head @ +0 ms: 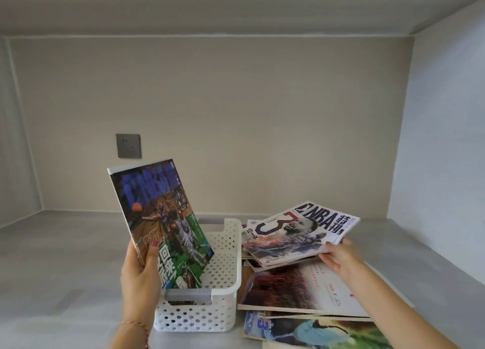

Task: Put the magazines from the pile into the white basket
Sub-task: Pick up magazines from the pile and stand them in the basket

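A white perforated basket (225,264) stands on the grey counter in front of me. My left hand (139,275) grips a basketball magazine (160,217) by its lower left edge; it stands upright and tilted, its bottom corner inside the basket. To the right lies the pile of magazines (301,296), spread loosely. My right hand (341,257) holds the near edge of an NBA magazine (301,230), raised off the top of the pile together with another magazine under it.
The grey counter (65,257) runs to a beige back wall with a dark wall socket (128,145). A white side wall (441,165) closes the right. A shelf or ceiling hangs overhead.
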